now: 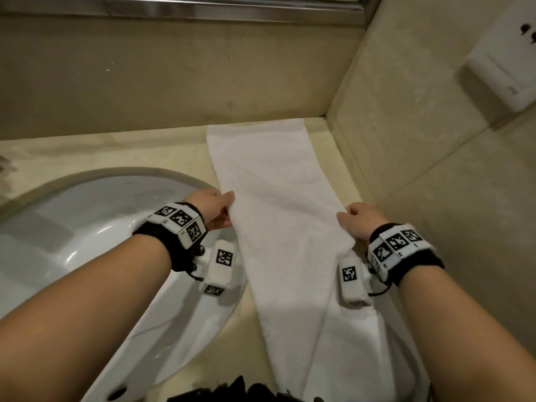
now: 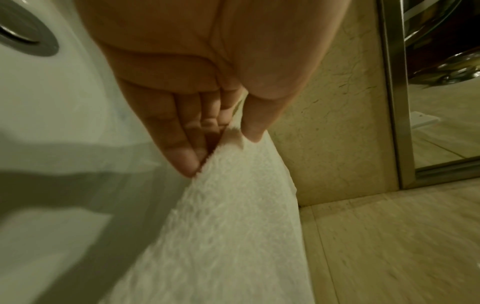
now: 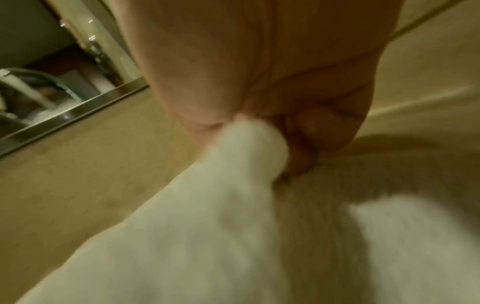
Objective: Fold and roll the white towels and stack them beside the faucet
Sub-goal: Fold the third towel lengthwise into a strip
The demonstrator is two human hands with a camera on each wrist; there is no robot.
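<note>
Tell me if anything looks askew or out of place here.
The white towel lies slanted across the counter, its near end hanging off the front edge. Both hands, left hand and right hand, pinch its sides. Nothing spilled or damaged.

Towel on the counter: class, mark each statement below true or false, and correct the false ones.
1. Both hands grip the towel. True: the left hand pinches its left edge, the right hand its right edge.
2. The towel is rolled up. False: it lies flat in a long strip.
3. The sink is left of the towel. True.
4. The towel's far end lies in the sink. False: it lies on the counter near the wall.
</note>
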